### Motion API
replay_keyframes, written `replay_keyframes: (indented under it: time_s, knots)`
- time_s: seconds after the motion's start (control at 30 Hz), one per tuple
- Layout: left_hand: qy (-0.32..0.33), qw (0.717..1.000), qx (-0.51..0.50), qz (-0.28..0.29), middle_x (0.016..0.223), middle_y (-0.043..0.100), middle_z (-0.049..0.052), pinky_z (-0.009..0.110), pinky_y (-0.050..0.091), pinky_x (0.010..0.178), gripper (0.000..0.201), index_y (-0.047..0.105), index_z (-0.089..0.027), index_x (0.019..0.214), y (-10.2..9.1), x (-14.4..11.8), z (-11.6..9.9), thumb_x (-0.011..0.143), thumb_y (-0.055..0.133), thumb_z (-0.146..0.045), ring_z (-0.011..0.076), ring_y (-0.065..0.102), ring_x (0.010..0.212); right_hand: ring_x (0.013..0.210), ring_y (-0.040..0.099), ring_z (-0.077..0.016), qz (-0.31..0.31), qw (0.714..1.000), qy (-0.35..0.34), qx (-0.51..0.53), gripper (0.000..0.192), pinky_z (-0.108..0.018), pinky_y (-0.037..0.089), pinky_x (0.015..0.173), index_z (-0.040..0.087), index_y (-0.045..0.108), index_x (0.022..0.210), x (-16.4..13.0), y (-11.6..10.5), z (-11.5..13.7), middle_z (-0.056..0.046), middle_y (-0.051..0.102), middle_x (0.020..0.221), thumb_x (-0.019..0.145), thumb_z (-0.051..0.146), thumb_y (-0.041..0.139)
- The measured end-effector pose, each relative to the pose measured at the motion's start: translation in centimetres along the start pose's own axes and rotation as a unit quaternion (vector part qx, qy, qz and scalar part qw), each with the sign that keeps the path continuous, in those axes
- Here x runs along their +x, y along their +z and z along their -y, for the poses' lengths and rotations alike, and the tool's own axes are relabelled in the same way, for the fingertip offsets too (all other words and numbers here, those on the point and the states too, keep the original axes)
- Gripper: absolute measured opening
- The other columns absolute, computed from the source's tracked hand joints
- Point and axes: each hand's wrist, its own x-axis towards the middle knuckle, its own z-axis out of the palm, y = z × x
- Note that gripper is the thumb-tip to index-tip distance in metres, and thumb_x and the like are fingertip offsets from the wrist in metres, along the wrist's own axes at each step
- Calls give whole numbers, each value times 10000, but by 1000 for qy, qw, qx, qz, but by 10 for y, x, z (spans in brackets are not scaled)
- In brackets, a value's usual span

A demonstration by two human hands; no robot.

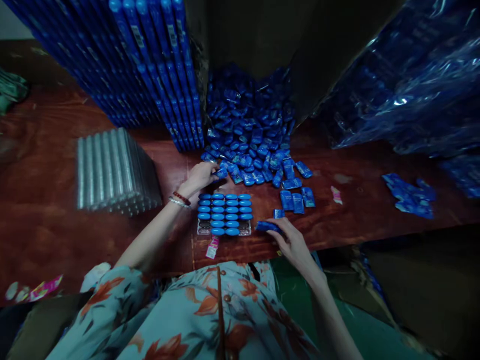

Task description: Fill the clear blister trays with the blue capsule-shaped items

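Clear blister tray (225, 229) near the front edge of the wooden table (52, 200), most pockets filled with blue oval pieces: four columns, roughly five rows full, a sixth row only half filled, bottom corner pockets bare.

Left hand (200, 176) just behind the tray, fingers pinched on one blue packet (221, 173) at the near fringe of the loose heap of blue packets (249, 125). Right hand (292, 242) just right of the tray, at the table's front edge, fingers closed around another blue packet (267, 226).

Behind the tray, heap spilling forward, too many to count; about five packets lying flat to the tray's right (296, 197). Left of the tray, one block of stacked empty clear trays (112, 170). Behind that, leaning stack of filled blue cards (150, 65). Far right of the tray, large blue plastic bags (405, 85) and a small cluster of packets (410, 197). One pink-white label (212, 248) just in front of the tray, another scrap (336, 195) to its right.

Bare wood open between tray and clear stack, and between flat packets and the small cluster.
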Motion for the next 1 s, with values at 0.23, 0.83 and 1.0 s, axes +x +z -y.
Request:
replay_keyframes:
  time_s: [0.23, 0.83, 1.0]
  knots:
    - [-30, 888, -334, -313, 980, 631, 48, 272, 499, 774, 408, 508, -176, 1133, 11, -94, 22, 768, 643, -298, 159, 607, 856, 933, 583, -199, 48, 991, -85, -87, 289, -323, 495, 815, 209, 504, 1176, 9, 24, 26, -81, 592, 1019, 915, 148, 395]
    - [139, 916, -148, -345, 965, 594, 59, 231, 520, 729, 212, 577, -192, 1079, 102, -175, 26, 894, 487, -139, 119, 597, 848, 942, 569, -200, -51, 958, -159, -235, 327, -303, 502, 780, 191, 536, 1213, 3, 37, 31, -112, 588, 1092, 896, 146, 472]
    - [221, 937, -40, -266, 929, 597, 64, 221, 474, 666, 203, 582, -178, 1056, 90, -174, 24, 903, 465, -115, 116, 536, 781, 931, 552, -182, -112, 958, -176, -199, 412, -290, 493, 763, 223, 544, 1229, -2, 45, 23, -93, 579, 1033, 866, 54, 450]
